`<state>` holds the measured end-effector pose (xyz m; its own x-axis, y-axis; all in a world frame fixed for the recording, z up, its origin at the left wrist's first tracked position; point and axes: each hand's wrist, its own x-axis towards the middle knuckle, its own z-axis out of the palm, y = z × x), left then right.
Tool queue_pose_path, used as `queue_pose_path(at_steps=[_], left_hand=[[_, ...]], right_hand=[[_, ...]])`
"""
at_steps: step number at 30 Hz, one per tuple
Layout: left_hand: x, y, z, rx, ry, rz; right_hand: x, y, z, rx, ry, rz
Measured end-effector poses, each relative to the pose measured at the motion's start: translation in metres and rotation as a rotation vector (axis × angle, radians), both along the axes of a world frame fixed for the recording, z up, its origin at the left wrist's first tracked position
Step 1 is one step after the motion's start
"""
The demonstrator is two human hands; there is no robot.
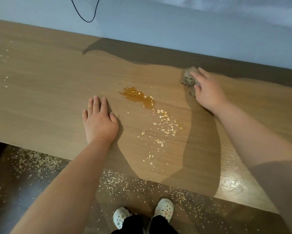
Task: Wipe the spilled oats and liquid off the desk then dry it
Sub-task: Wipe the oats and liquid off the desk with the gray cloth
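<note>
Our right hand [207, 92] rests on a crumpled cloth [188, 77] near the far edge of the tabletop [40, 98], with its fingers [195, 76] laid almost straight over the cloth, not clenched. The brown liquid [136, 97] lies left of the cloth and nearer us. The oats [165, 125] trail from it towards the near edge. Our left hand [99, 122] lies flat and released just left of the spill. Open wood separates the cloth from the puddle.

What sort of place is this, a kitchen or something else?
Probably a plain room in a home or office, not clearly a kitchen: a long wooden desk stands against a pale wall, a black cable hangs down it, and oats litter the dark floor.
</note>
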<state>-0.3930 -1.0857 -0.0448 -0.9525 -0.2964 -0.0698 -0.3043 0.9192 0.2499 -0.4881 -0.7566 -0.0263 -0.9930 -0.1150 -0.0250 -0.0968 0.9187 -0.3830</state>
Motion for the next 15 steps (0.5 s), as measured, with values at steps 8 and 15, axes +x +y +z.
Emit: queue_pose_path(at_steps=[8,15], left_hand=[[0.0,0.0,-0.001,-0.002,-0.006,-0.006],[0.0,0.001,0.001,-0.017,-0.019,-0.017]], right_hand=[[0.029,0.068,-0.005,-0.068,0.027,-0.469],[0.083,-0.051,-0.012,0.029,0.091,-0.269]])
